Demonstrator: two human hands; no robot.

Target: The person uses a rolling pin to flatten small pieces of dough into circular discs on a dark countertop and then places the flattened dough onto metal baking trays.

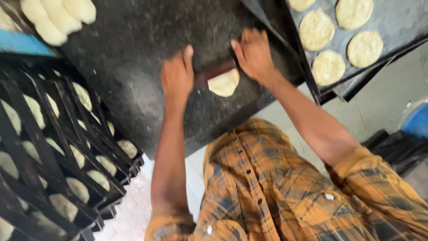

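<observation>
Rolling pin (pixel 213 71) blurred, ends hidden under both hands; tray (pixel 397 27) cut off at the edge
</observation>
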